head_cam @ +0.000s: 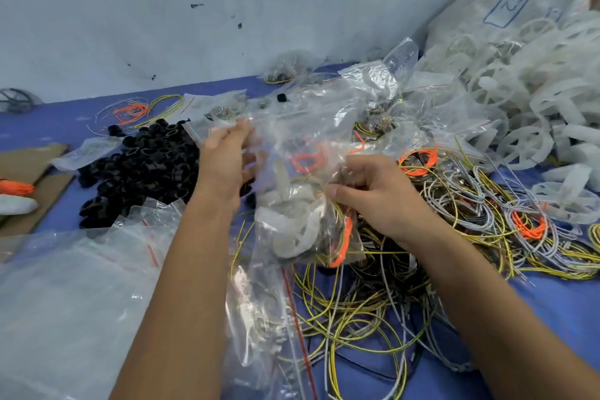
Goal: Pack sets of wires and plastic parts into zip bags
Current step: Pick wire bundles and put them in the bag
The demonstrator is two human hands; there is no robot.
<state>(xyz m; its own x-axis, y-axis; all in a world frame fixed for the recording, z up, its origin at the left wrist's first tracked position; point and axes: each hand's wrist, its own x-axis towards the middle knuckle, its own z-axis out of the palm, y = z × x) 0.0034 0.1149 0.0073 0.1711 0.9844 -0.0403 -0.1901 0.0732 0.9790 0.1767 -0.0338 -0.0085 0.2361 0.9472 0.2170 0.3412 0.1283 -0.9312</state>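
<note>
Both grips are working a clear zip bag point(302, 204) at center frame: the right hand point(376, 195) is pinching its crumpled side, where yellow wire shows, while the left hand point(227, 159) is reaching with fingers spread against the bag's upper left edge. Inside the bag are lying white plastic parts and orange wire. A blue bench point(558, 305) is carrying tangled wires point(373, 308) at lower right, black plastic rings point(146, 169) at left, empty bags point(81, 286) at lower left and white wheels point(526, 143) at upper right. A pale, scuffed wall point(194, 10) is filling the upper frame.
</note>
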